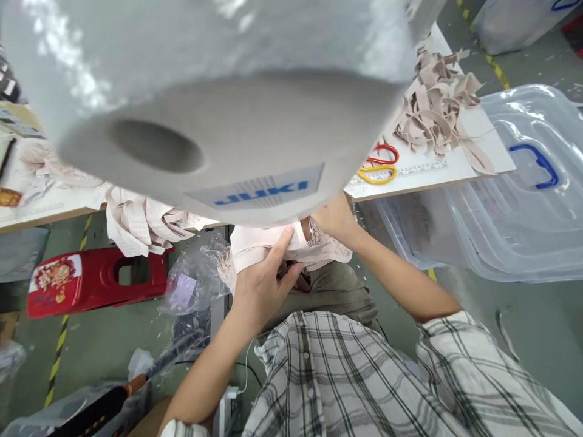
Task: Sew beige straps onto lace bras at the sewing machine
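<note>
A large grey sewing machine head (218, 103) with a blue brand label fills the upper part of the head view and hides the work surface under it. Below its edge, my left hand (262, 282) pinches a piece of pale pink fabric (255, 246), fingers closed on it. My right hand (332, 218) reaches up under the machine at the same fabric; its fingers are hidden by the machine. A lace-edged part of the fabric (328, 252) hangs beneath my right wrist.
A white table (455, 173) at right carries a heap of beige elastic strips (432, 112), red and yellow scissors (380, 165) and a ruler. Clear plastic bins (523, 200) stand on the floor at right. A red stool (91, 279) and plastic bags lie at left.
</note>
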Demonstrator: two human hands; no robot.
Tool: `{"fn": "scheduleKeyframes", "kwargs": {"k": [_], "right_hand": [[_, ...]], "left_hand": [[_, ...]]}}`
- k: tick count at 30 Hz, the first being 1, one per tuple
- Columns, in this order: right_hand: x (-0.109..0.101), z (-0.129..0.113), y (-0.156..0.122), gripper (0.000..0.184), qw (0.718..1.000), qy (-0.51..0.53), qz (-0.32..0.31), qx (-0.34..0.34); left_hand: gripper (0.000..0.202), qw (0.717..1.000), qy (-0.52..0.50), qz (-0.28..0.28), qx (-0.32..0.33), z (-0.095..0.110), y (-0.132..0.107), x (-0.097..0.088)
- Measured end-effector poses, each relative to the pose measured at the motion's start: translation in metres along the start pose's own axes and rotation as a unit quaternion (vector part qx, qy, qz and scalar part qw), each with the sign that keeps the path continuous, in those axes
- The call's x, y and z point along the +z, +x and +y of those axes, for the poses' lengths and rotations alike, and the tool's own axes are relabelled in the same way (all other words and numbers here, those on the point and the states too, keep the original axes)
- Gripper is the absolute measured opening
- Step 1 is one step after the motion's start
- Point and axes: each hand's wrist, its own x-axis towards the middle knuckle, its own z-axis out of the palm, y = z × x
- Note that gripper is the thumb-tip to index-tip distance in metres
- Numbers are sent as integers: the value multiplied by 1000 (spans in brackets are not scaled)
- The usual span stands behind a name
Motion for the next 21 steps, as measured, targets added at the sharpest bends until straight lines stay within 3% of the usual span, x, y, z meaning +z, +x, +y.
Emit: {"fn": "scheduleKeyframes", "kwargs": {"k": [5,9,21], "right_hand": [[1,6,-16,24,993,51,101,15],[-1,15,-27,34,992,89,84,39],[-9,10,-47,32,992,97,54,62]], "left_hand": [[55,1000,11,-12,-3,1,-3,-3],[56,1000,13,-21,-11,2,-4,-5],[56,999,32,-25,-5,9,1,-5]]}}
